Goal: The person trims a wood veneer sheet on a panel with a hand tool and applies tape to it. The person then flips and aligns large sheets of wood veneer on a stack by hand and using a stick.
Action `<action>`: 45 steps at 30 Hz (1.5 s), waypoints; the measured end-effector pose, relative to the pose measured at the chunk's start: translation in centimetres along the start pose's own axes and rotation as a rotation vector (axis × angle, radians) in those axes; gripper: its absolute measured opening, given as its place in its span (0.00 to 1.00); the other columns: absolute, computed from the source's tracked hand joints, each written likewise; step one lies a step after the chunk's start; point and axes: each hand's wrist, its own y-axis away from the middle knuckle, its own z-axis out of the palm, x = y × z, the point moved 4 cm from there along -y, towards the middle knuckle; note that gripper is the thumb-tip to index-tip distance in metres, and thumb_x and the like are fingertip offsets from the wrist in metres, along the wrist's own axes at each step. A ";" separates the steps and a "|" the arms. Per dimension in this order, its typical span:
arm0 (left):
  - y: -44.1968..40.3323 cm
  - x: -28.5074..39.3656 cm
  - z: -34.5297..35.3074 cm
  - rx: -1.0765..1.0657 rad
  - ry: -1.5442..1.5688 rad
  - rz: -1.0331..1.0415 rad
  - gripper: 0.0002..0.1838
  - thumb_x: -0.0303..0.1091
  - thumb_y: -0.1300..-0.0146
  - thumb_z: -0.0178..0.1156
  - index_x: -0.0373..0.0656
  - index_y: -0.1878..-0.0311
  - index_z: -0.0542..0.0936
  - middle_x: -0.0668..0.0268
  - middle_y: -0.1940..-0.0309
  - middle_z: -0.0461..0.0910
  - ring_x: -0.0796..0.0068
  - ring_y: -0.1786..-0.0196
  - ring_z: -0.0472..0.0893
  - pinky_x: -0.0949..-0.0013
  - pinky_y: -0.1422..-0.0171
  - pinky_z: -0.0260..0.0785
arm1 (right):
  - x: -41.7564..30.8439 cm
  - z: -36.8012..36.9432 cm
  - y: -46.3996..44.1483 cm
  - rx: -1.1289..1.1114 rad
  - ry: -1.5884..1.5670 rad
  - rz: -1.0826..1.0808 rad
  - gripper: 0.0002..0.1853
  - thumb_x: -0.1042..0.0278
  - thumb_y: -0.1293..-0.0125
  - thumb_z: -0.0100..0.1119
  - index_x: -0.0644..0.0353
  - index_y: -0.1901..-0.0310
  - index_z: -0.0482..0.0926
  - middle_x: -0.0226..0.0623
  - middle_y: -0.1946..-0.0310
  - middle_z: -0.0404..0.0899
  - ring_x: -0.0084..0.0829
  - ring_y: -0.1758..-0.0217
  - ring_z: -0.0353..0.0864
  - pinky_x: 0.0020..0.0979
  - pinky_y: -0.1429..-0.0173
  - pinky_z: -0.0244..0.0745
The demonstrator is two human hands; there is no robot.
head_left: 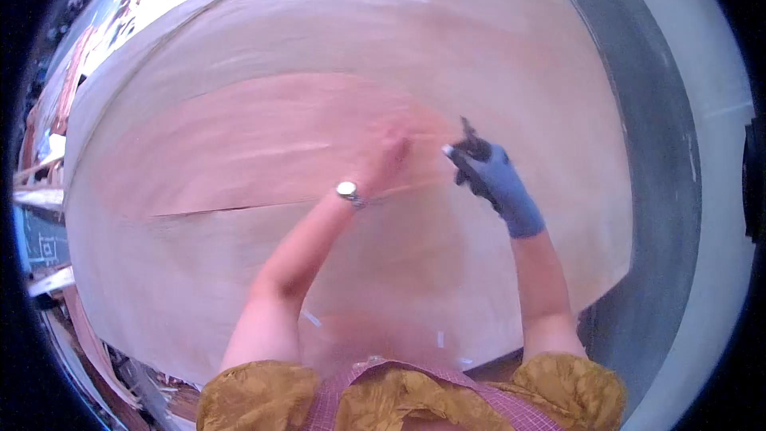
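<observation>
Work looks partway, with the reddish sheet (pixel 271 136) lying centre-left amid a pale sheet (pixel 511 56), a dark gap along its lower edge, the left hand (pixel 391 148) over its right end and the gloved right hand (pixel 483 172) beside it, fingers too blurred to judge.

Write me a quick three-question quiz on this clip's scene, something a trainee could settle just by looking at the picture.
1. Multiple choice: what covers the person's right hand?
A) a blue and dark glove
B) a white cloth
C) nothing; it is bare

2. True or false: the watch is on the person's left wrist.

3. Fill in the blank: in this view, the left hand is over the ____ area of the otherwise paler surface.

Key: 1. A; 2. True; 3. reddish
</observation>
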 end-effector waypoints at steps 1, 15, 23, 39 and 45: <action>0.0 -2.8 -3.0 0.135 -0.068 -0.101 0.20 0.36 0.31 0.51 0.45 0.37 0.73 0.58 0.37 0.73 0.59 0.35 0.71 0.56 0.31 0.60 | -2.0 2.7 -2.0 -0.073 -0.015 -0.054 0.16 0.52 0.37 0.67 0.58 0.60 0.81 0.26 0.79 0.77 0.13 0.81 0.68 0.19 0.78 0.60; -3.0 -6.3 -17.7 0.370 -0.712 0.166 0.25 0.25 0.41 0.55 0.45 0.38 0.75 0.67 0.37 0.75 0.64 0.39 0.73 0.58 0.36 0.62 | -3.2 20.6 -20.9 -0.337 -0.391 -0.085 0.12 0.60 0.34 0.61 0.59 0.57 0.81 0.33 0.74 0.82 0.22 0.78 0.76 0.25 0.76 0.66; -3.7 -6.6 -17.0 0.286 -0.808 0.205 0.19 0.33 0.41 0.59 0.46 0.45 0.80 0.68 0.41 0.78 0.67 0.41 0.74 0.58 0.40 0.62 | -4.8 17.1 -18.9 -0.349 -0.100 -0.137 0.12 0.60 0.35 0.62 0.61 0.62 0.81 0.34 0.76 0.83 0.23 0.81 0.76 0.25 0.80 0.66; -5.1 -4.0 -11.0 0.091 -0.757 0.235 0.26 0.45 0.41 0.61 0.47 0.40 0.76 0.64 0.35 0.72 0.60 0.35 0.69 0.51 0.33 0.59 | -1.2 12.1 -23.8 0.267 0.662 -0.702 0.15 0.56 0.36 0.61 0.62 0.64 0.79 0.42 0.79 0.81 0.28 0.79 0.81 0.30 0.76 0.73; -6.3 -5.8 -14.0 -0.009 -0.488 -0.007 0.24 0.41 0.37 0.59 0.46 0.39 0.73 0.59 0.36 0.71 0.58 0.34 0.68 0.50 0.33 0.61 | -3.9 9.7 -14.6 -0.233 0.146 -0.219 0.15 0.55 0.33 0.61 0.60 0.60 0.77 0.38 0.74 0.83 0.21 0.80 0.75 0.25 0.76 0.69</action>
